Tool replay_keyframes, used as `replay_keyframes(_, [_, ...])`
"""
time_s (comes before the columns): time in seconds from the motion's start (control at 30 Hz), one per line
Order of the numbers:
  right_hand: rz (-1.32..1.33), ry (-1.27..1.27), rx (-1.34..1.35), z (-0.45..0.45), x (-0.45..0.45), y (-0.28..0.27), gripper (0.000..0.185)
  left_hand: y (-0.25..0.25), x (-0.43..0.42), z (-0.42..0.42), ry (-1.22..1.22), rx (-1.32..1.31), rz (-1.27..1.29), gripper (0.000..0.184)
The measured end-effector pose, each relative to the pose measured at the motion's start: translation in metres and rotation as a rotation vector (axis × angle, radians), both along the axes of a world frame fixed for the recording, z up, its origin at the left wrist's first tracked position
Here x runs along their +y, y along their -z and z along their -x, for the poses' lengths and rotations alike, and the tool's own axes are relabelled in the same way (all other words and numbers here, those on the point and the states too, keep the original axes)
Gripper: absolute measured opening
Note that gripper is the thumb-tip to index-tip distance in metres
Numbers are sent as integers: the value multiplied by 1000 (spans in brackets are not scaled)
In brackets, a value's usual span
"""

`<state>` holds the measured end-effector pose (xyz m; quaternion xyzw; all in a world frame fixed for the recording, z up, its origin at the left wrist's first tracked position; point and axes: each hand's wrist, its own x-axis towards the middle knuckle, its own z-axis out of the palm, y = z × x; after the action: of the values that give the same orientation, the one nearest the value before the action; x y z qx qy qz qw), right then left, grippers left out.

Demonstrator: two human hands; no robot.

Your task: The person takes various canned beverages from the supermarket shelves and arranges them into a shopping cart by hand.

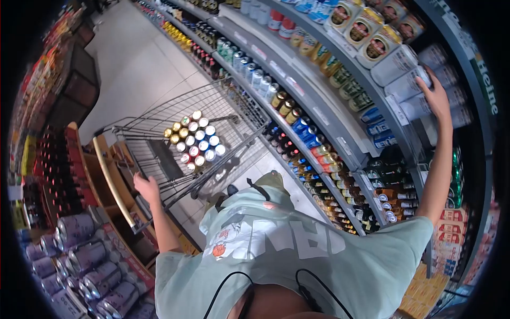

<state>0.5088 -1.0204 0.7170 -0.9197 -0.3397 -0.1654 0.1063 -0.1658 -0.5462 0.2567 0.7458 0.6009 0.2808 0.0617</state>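
My right hand (438, 98) reaches up to the upper shelf at the right, its fingers curled over the end of a white can (405, 86). Another white can (394, 65) lies beside it, and more stand behind. My left hand (146, 189) is low at the left, fingers loosely apart with nothing seen in them. It is beside the wire shopping cart (175, 101), a little right of the cart's pale handle (114, 183). Inside the cart, several cans (196, 139) with gold, white, red and blue tops stand grouped together.
Shelves (297, 87) of cans and bottles run along the right side. Cream cans with dark labels (378, 45) sit beside the white ones. Stacked purple-grey cans (87, 255) and dark bottles (58, 175) are at the left. A tiled aisle (127, 53) stretches ahead.
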Motion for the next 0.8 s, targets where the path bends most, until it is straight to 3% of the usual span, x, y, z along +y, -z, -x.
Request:
replay_keyframes(0.17, [0,47,-34,-14,-6,8,76,-1,-6,-8,-92,-130,-20,58])
replay_keyframes(0.33, [38,45,59,-13,-1,0,77,-21,-6,-11,-174,-12,-181,59])
replay_keyframes(0.4, [43,46,69,-25,-8,3,76,-18,13,0,-396,-77,19,62])
replay_keyframes(0.47, [49,30,80,-26,-10,2,79,3,39,19,-477,-260,493,62])
replay_keyframes(0.53, [53,57,125,-11,-1,-3,80,20,63,34,-422,-193,584,55])
replay_keyframes(0.67, [81,40,138,-12,1,-5,81,22,57,37,-349,-85,504,40])
replay_keyframes(0.8, [59,32,117,-1,6,-4,78,25,58,38,-346,-145,490,35])
